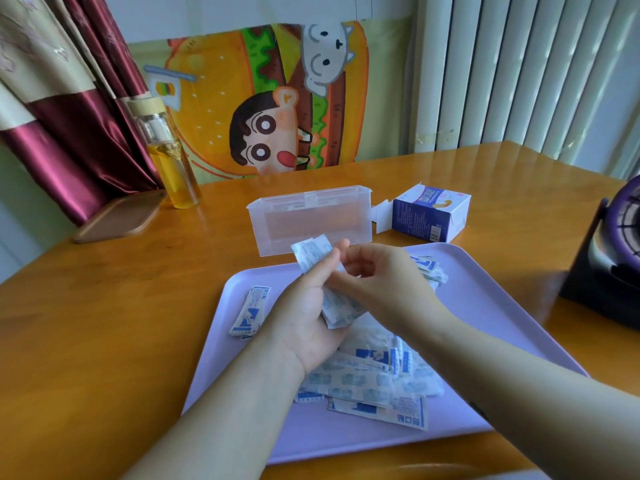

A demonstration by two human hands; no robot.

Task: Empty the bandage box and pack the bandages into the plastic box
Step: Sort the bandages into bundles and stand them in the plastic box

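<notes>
Above tray [491, 306]: fingers [326, 268] (all curled) around bandages [311, 252]

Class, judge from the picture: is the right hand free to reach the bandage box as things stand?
Probably yes. The bandage box lies on the table beyond the tray, with nothing between it and the right hand; but that hand also pinches the bandages the left hand holds.

Left hand [304, 306] and right hand [377, 275] holding bandages [311, 252] above lilac tray [485, 299], plastic box [311, 220] behind, bandage box [429, 213] beside it
</notes>
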